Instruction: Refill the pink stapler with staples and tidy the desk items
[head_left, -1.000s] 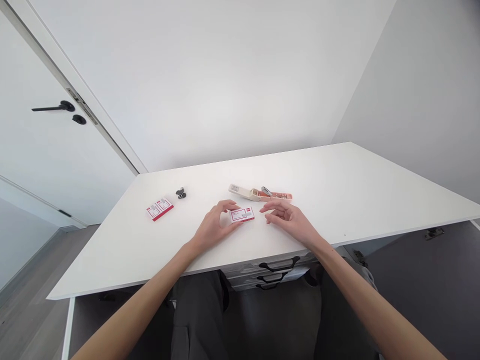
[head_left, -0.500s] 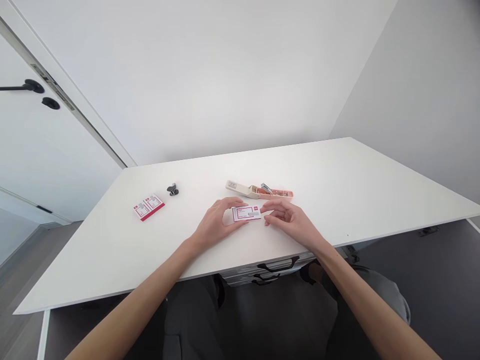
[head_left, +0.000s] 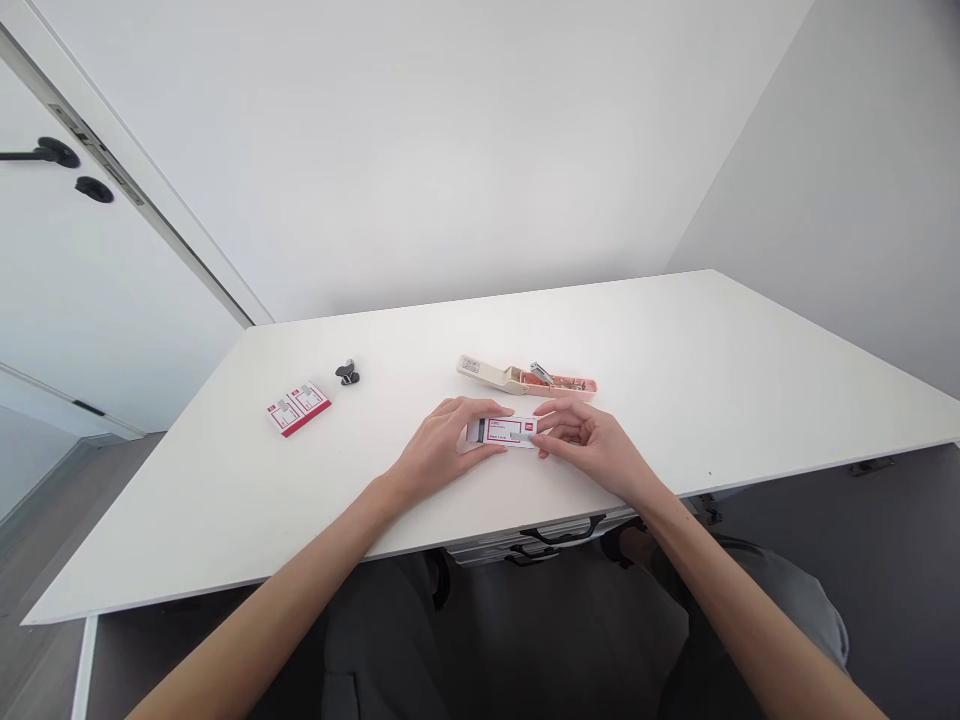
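Note:
A small white-and-red staple box is between my two hands, just above or on the table. My left hand holds its left part, thumb below and fingers above. My right hand pinches the right end between thumb and fingers. At the box's left end a dark grey strip shows inside. Beyond my hands lies an opened stapler, cream on the left and pink on the right, with a metal part tilted up.
On the left side of the white table lie two white-and-red boxes side by side. Near them is a small black object, perhaps a staple remover. Drawers with black handles are below the front edge.
My right thumb and fingers have closed on the box's right end. The printed part has shifted right, and a dark grey strip now shows at its left end. The view has shifted slightly.

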